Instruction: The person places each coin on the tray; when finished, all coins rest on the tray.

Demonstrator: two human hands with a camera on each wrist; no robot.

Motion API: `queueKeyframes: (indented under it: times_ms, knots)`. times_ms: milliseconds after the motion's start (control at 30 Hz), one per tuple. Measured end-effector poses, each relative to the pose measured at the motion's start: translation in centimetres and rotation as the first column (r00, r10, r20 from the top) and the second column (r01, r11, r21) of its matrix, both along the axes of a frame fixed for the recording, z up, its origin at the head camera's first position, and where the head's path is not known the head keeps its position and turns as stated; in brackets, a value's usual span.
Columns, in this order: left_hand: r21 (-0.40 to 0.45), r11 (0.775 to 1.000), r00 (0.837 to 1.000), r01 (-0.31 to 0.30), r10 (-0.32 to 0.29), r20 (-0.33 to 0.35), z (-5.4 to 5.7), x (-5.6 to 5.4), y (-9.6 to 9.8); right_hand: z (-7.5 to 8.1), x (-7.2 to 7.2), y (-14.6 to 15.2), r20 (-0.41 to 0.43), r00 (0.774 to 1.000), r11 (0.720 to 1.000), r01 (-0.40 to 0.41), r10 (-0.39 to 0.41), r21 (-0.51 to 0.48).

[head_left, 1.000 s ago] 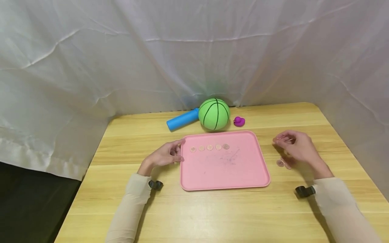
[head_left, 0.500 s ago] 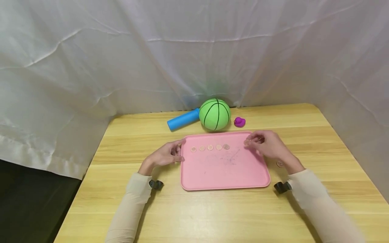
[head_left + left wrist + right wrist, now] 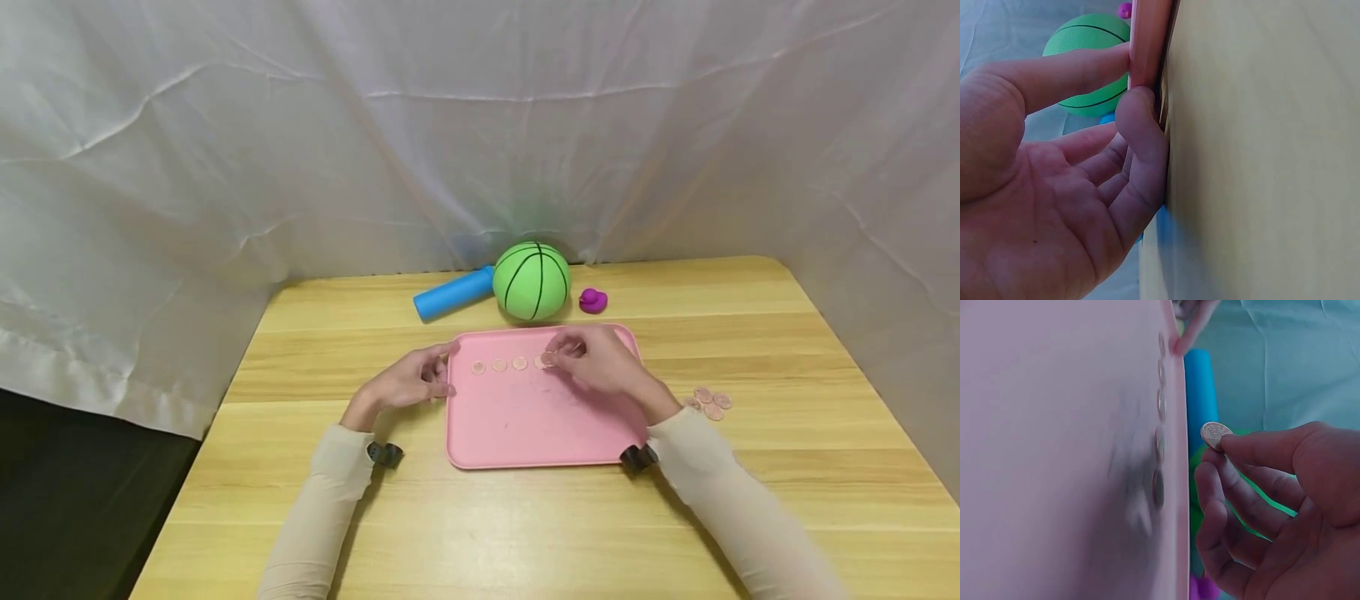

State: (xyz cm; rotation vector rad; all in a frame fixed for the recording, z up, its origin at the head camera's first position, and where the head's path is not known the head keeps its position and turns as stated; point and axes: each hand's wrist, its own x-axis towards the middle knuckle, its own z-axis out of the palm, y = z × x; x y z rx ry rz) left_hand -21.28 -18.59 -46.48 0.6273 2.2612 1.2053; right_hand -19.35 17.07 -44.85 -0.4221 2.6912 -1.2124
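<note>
My right hand (image 3: 596, 358) pinches a coin (image 3: 1215, 434) between thumb and fingertips, above the far part of the pink tray (image 3: 517, 425). Beneath it a row of several coins (image 3: 498, 365) lies flat along the tray's far side; in the head view the hand hides the row's right end, while the right wrist view shows that last coin (image 3: 1158, 489). My left hand (image 3: 405, 381) holds the tray's left edge near the far corner. In the left wrist view its thumb presses the rim (image 3: 1149, 44) and a bent finger (image 3: 1141, 134) meets the tray's edge close to the tabletop.
Several loose coins (image 3: 712, 410) lie on the wooden table (image 3: 465, 533) right of the tray. Behind the tray stand a green ball (image 3: 532, 282), a blue cylinder (image 3: 452, 295) and a purple rubber duck (image 3: 592, 301). A pale curtain (image 3: 420, 150) rises behind the table.
My right hand has moved left from beside the loose coins to over the tray's coin row, carrying the coin. My left hand has stayed at the tray's edge.
</note>
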Motion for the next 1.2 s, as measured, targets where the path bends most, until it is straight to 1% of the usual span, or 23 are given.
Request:
queueKeyframes:
  times_ms: [133, 200, 333, 533, 733, 867, 1067, 1200]
  knots:
    - [0.004, 1.0, 1.0, 0.0, 0.0, -0.002, 0.0, -0.1, 0.0, 0.2, -0.4, -2.4, 0.053, 0.998, 0.998, -0.041, 0.043, -0.036]
    - [0.003, 1.0, 1.0, -0.002, 0.002, 0.0, 0.0, -0.1, 0.0, 0.1, -0.4, -3.6, 0.065, 0.996, 0.997, -0.062, 0.065, -0.048]
    - [-0.001, 1.0, 1.0, -0.006, 0.006, 0.003, -0.1, -0.1, 0.0, -0.5, -0.4, -5.8, 0.059, 0.993, 0.994, -0.102, 0.104, -0.047]
    - [-0.006, 1.0, 1.0, 0.001, -0.001, 0.003, -0.2, -0.1, 0.1, -1.0, -0.2, -7.8, 0.079, 0.99, 0.993, -0.114, 0.115, -0.02]
    - [0.002, 1.0, 1.0, -0.004, 0.004, 0.015, 0.0, -0.3, 0.1, -0.7, -0.4, -9.2, 0.073, 0.989, 0.992, -0.128, 0.127, 0.009]
    - [0.007, 1.0, 1.0, -0.004, 0.003, 0.019, 0.0, -0.3, 0.1, -0.8, -0.4, -9.8, 0.086, 0.987, 0.99, -0.135, 0.132, 0.034]
    - [-0.005, 1.0, 1.0, 0.003, -0.002, 0.016, -0.1, -0.1, 0.2, -0.9, -0.3, -10.1, 0.094, 0.985, 0.987, -0.151, 0.145, 0.054]
    - [-0.005, 1.0, 1.0, -0.005, 0.005, 0.011, 0.0, 0.0, 0.2, -0.9, -0.2, -10.2, 0.079, 0.984, 0.985, -0.166, 0.162, 0.053]
